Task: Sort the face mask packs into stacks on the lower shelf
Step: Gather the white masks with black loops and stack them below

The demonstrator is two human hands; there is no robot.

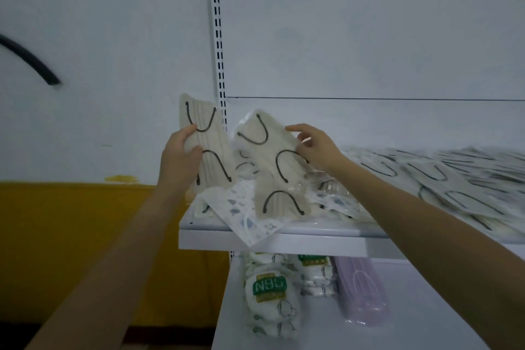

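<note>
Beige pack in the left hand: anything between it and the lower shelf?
Yes: the upper shelf's ledge lies below the beige pack, which must come out around it. The lower shelf shows bare surface.

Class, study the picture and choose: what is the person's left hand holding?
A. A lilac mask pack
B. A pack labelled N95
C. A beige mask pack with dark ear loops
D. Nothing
C: the left hand grips a beige mask pack with dark ear loops and the right hand pinches a second beige pack; the lilac pack and N95 packs lie on the lower shelf.

Dim, bluish light — blurred, warped edges
</note>
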